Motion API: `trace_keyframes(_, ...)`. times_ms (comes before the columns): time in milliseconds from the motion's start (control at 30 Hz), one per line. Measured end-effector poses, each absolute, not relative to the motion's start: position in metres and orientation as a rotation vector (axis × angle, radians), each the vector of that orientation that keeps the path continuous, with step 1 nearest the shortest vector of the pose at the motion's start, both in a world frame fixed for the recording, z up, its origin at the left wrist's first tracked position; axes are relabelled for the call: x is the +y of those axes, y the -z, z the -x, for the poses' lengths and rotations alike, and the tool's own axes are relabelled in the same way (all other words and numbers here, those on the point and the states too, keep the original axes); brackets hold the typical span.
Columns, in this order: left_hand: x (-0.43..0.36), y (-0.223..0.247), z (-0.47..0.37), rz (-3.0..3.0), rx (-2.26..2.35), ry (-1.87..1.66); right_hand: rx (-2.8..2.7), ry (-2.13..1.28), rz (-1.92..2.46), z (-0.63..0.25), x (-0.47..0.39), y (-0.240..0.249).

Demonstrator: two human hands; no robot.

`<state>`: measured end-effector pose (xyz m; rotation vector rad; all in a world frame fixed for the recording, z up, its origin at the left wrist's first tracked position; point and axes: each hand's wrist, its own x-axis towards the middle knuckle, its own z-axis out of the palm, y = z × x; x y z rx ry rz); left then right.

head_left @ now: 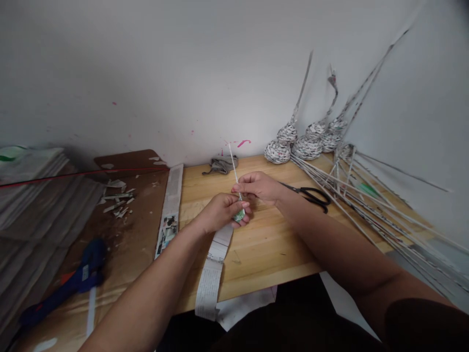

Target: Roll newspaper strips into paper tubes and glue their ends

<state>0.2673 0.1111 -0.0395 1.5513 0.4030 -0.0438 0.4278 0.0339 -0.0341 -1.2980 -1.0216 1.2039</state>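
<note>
Above the middle of the wooden board (256,244), my left hand (229,210) is closed on a newspaper strip (214,274). The strip's printed tail hangs down over the board's front edge. A thin rolled paper tube (233,164) rises from the strip, pointing up and slightly left. My right hand (254,188) pinches this tube between thumb and fingers, just above the left hand. A green printed patch of paper shows between the left fingers.
Black scissors (311,195) lie beyond my right forearm. Woven paper gourd shapes (278,151) stand by the wall, with several long paper tubes (359,210) at right. A grey cloth (222,165), flat newspaper strip (174,195), paper scraps (119,198), blue glue gun (84,269) and newspaper stack (32,205) are also there.
</note>
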Motion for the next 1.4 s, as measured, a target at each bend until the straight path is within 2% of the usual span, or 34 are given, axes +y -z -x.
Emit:
trace_keyframes(133,0.112,0.041,-0.267,-1.539,0.411,0.023,-0.991,-1.115,1.32,-0.429,0.036,0.039)
trace_keyframes(367,0.115,0.04,-0.265,-1.487,0.352,0.103,-1.0,-1.418,1.123,-0.436,0.032,0.037)
trace_keyframes(1067,0.111,0.039,-0.267,-1.473,0.401,0.037,-0.94,-1.295,1.105,-0.43,0.037,0.042)
trace_keyframes(1300,0.112,0.039,-0.267,-1.48,0.414,0.019,-1.006,-0.99,1.231,-0.423,0.037,0.036)
trace_keyframes(1400,0.113,0.036,-0.266,-1.468,0.411,0.031,-1.102,-1.143,1.227,-0.427,0.035,0.034)
